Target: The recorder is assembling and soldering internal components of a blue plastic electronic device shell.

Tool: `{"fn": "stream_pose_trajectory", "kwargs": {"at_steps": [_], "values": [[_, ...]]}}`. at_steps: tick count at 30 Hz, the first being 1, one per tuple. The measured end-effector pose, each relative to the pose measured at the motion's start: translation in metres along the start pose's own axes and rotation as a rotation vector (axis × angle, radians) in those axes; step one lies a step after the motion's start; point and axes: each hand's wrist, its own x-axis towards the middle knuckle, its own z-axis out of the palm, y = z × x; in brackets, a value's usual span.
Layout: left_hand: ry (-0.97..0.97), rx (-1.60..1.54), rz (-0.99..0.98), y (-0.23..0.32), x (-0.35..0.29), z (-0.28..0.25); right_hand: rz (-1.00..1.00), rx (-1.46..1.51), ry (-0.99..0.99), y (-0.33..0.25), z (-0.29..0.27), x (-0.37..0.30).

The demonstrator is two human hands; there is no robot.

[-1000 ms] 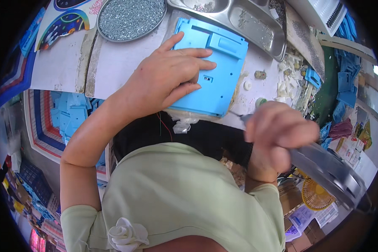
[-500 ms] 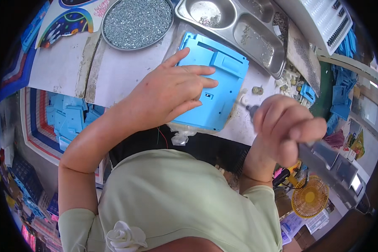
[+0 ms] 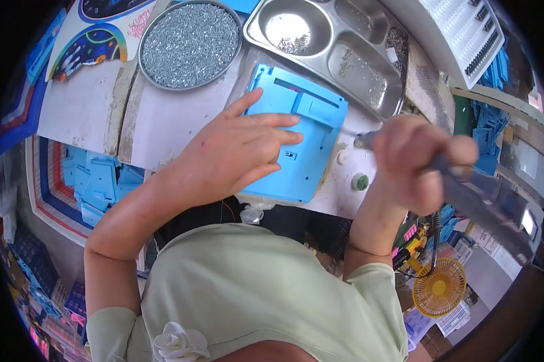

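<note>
Nearest the lens, bottom of frame: pale green shirt [image 3: 260,283] bearing 1 white fabric rose [image 3: 180,342].

Right hand [image 3: 417,160], right of centre, blurred: fingers closed around 1 dark grey electric screwdriver [image 3: 495,208]. Tool body slants toward the right edge; its nose points left and appears apart from the panel. Exact tip is too blurred to read.

Left hand [image 3: 236,145], centre: palm down, fingers spread, laid over the left part of 1 light-blue plastic panel [image 3: 314,145]; gripping nothing visible. Panel lies flat on the white table [image 3: 169,114], upper centre of frame, with a raised rectangular block and a long slot toward its far edge. Crumpled clear plastic [image 3: 252,214] at its near edge.

Right of panel: 1 small white round piece [image 3: 342,157] and 1 green-topped round piece [image 3: 360,181].

Left of frame: more blue plastic parts [image 3: 97,184] in a box.

Farther, top of frame: round metal tray [image 3: 178,90] full of small silver screws [image 3: 190,45]; beside it, a steel compartment tray [image 3: 318,58], sparse small pieces inside.
</note>
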Motion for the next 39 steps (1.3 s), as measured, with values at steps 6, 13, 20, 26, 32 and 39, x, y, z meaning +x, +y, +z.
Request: {"fn": "stream_pose_trajectory", "kwargs": {"at_steps": [6,13,20,26,32,39], "values": [[-0.045,-0.001,-0.023,0.003,0.003,-0.003,0.136,-0.211,0.003,0.022,-0.013,0.017],[-0.030,-0.033,-0.046,0.004,0.003,-0.002,0.169,-0.243,-0.078,0.022,-0.017,0.027],[-0.051,-0.041,-0.062,0.003,0.003,-0.003,0.234,-0.271,-0.088,0.035,-0.017,0.022],[-0.010,-0.057,-0.068,0.002,0.001,-0.002,0.257,-0.166,-0.155,0.037,-0.030,0.030],[0.206,-0.161,-0.076,0.000,-0.002,0.006,0.201,0.200,-0.176,-0.008,0.016,0.040],[0.347,-0.122,-0.112,0.010,-0.008,0.002,0.237,0.144,-0.205,0.001,0.053,0.026]]}}
